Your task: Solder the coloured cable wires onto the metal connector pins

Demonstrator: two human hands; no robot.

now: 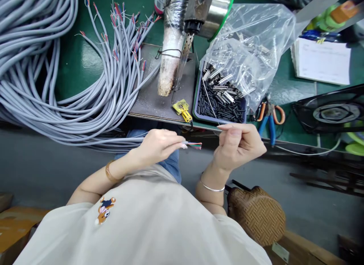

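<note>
My left hand [159, 145] is closed around the end of a grey cable [185, 142], and its bared coloured wires [195, 144], among them red, orange and green, stick out to the right. Across a small gap, my right hand [237, 143] is closed in a pinch, thumb against fingers, just in front of the bench edge. A thin silvery solder wire [209, 100] slants down over the blue tray to those fingertips. Above it stands a metal spool [217, 14] with a green rim. The rest of the held cable is hidden behind my hand.
Grey cables [110, 94] with stripped ends cover the bench's left. A scorched white post [167, 73] and soldering iron [184, 60] hang over a dark board [150, 94]. The blue tray [220, 121] holds metal connectors and black sleeves. Pliers [271, 122] and a fan [332, 112] lie right.
</note>
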